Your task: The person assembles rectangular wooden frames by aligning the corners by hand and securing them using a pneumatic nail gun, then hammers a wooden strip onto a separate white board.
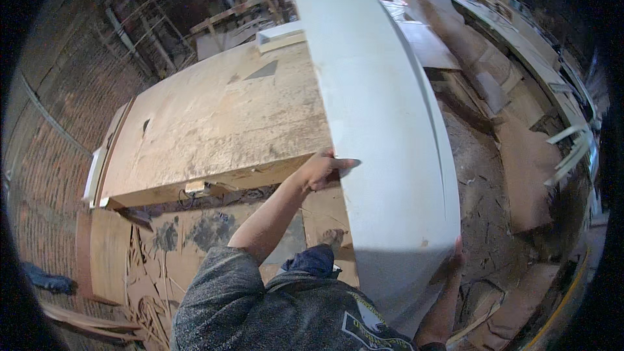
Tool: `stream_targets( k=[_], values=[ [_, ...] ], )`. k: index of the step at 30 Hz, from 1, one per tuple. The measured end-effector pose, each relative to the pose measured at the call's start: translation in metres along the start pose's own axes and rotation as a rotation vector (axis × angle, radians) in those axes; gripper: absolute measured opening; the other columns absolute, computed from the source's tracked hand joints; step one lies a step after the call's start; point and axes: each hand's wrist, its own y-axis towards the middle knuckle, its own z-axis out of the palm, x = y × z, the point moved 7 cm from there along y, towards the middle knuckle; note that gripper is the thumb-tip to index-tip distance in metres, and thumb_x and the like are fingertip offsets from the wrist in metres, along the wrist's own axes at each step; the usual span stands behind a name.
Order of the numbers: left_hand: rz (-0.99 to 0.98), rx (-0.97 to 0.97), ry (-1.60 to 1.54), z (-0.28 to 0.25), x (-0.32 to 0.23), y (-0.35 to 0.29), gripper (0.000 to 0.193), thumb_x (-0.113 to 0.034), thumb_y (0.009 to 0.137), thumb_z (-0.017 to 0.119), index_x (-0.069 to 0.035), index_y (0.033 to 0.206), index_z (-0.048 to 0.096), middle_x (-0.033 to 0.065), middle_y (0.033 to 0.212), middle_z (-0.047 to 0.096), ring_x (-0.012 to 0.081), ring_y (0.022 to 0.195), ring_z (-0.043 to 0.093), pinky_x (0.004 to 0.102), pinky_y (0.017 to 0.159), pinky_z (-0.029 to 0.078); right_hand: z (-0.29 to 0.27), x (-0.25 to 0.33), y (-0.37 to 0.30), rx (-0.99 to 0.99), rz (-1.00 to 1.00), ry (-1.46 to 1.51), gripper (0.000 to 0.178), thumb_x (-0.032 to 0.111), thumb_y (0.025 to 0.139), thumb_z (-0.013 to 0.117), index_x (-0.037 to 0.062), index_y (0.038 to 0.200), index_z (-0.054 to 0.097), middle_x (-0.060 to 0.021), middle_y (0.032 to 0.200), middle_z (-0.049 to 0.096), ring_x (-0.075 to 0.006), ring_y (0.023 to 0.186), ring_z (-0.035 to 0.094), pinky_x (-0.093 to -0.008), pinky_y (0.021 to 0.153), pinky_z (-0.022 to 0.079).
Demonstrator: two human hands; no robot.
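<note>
A long white panel [383,104] stretches from close to my body toward the far end of the room, lying partly over the right end of a wooden workbench [221,123]. My left hand [325,169] grips the panel's left edge, thumb on top and fingers curled beneath it. At the right edge, near its close end, my right hand [455,257] holds the panel; most of those fingers are hidden in shadow. A narrow gap shows along the panel's right side.
On the bench lie a grey triangular piece [263,70] and a pale open box frame [279,38]. Wood offcuts [146,273] litter the floor at left. Brown sheets [523,175] lie at right. A brick wall [52,136] bounds the left side.
</note>
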Motion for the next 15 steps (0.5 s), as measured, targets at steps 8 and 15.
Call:
stream_targets(
  k=[8,15],
  values=[
    [-0.150,-0.450,-0.211,-0.217,0.037,-0.044,0.038,-0.003,0.093,0.065,0.004,0.129,0.054,0.0148,0.115,0.065,0.0261,0.098,0.067,0.0404,0.082,0.060,0.192,0.190,0.065,0.174,-0.458,-0.545,0.071,0.060,0.091,0.066,-0.0111,0.092,0.068,-0.0210,0.084,0.070,-0.0257,0.076,0.064,-0.0442,0.072,0.048],
    [-0.052,-0.599,-0.374,-0.428,0.114,0.001,0.030,-0.005,0.098,0.060,0.005,0.125,0.055,0.0135,0.112,0.065,0.0266,0.101,0.066,0.0405,0.086,0.058,0.405,0.310,0.103,0.338,-0.513,-0.773,0.086,0.078,0.089,0.048,-0.0036,0.100,0.074,-0.0253,0.102,0.071,-0.0410,0.101,0.068,-0.0497,0.085,0.052]
  ],
)
